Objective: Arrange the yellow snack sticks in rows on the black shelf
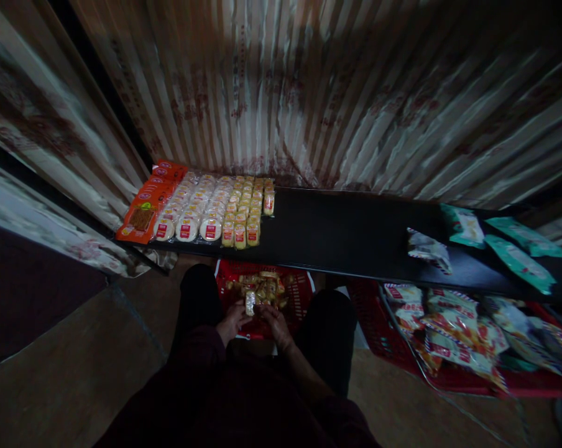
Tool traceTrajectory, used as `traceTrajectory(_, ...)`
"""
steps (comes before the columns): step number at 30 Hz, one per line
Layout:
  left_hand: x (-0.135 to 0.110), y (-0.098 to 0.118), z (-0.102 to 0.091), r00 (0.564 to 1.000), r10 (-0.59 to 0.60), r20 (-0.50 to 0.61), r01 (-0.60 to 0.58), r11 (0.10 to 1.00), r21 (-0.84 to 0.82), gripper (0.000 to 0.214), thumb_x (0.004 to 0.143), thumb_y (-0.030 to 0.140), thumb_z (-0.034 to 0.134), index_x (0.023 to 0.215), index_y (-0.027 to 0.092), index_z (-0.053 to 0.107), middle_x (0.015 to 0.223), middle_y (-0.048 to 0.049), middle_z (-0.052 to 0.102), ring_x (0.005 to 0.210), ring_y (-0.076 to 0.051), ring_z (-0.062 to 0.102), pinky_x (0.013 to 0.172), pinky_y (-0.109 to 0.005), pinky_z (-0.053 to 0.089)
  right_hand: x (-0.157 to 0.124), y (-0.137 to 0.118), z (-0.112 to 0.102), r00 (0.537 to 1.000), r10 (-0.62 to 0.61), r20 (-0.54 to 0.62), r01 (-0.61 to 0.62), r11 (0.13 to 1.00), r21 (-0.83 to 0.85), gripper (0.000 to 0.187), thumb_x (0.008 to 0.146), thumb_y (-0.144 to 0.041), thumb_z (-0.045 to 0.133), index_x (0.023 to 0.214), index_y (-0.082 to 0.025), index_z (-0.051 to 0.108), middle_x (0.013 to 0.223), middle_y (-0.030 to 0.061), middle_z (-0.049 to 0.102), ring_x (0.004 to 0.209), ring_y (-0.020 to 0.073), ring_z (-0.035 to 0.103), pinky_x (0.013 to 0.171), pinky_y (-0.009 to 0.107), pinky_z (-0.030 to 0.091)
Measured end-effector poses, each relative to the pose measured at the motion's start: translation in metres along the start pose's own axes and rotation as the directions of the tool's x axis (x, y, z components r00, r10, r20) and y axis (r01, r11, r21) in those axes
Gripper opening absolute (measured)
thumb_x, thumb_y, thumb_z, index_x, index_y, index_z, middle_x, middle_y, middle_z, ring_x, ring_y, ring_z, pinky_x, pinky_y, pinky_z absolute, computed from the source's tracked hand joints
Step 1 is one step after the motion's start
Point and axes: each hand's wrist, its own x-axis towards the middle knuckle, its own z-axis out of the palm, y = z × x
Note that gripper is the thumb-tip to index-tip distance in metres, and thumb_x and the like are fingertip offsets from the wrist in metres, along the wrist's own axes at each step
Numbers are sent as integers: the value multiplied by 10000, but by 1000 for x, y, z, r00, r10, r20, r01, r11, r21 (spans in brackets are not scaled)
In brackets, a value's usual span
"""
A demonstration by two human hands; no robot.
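A small wrapped snack packet (250,303), pale on its upper face, is held over the red basket (304,289) between my knees. My left hand (233,321) is closed on its left side. The fingers of my right hand (275,323) are bent against its right edge. Under my hands, the basket holds a heap of yellow wrapped snacks (268,287). On the black shelf (327,230) ahead, similar yellow snack packets (240,233) stand in tight rows. Beside them are rows of round white packaged snacks (186,227).
An orange snack bag (145,202) lies at the shelf's left end. Toward the right lie a white bag (429,249) and several green bags (462,225). Below, a second red basket (378,333) holds bagged snacks. A striped curtain (281,93) hangs behind the shelf.
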Motion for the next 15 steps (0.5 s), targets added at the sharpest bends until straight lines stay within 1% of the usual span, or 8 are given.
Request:
traceTrajectory(4, -4, 2, 3, 1000, 1, 19, -2, 999, 41, 187, 754, 114, 561, 924, 187, 592, 850, -31, 665, 767, -134, 640, 884, -341, 474, -1, 2, -1, 998, -26, -51, 21, 996, -90, 533, 465, -653, 750, 781, -224, 737, 868, 53, 742, 910, 252, 642, 918, 393, 440)
traceTrajectory(7, -5, 2, 5, 1000, -6, 21, 5, 998, 64, 234, 726, 155, 627, 948, 199, 566, 873, -25, 663, 828, -144, 642, 896, -338, 464, -2, 5, -1, 997, -43, -69, 31, 986, -165, 561, 503, -672, 710, 809, -202, 728, 875, 56, 735, 905, 242, 638, 903, 373, 445)
traceTrajectory(11, -8, 1, 6, 1000, -4, 9, 4, 996, 86, 308, 715, 177, 651, 998, 203, 530, 942, -41, 655, 894, -162, 632, 887, -326, 468, -1, 8, -1, 997, -66, -43, 53, 969, -241, 571, 572, -682, 652, 836, -178, 708, 864, 60, 722, 869, 223, 637, 851, 340, 461)
traceTrajectory(15, -10, 0, 3, 999, 51, 0, -51, 990, 135, 354, 691, 248, 692, 1008, 205, 541, 1090, -79, 626, 1038, -200, 590, 888, -316, 462, 0, 11, -2, 996, -87, -19, 78, 958, -276, 558, 620, -681, 613, 843, -175, 684, 855, 54, 710, 849, 209, 633, 827, 321, 469)
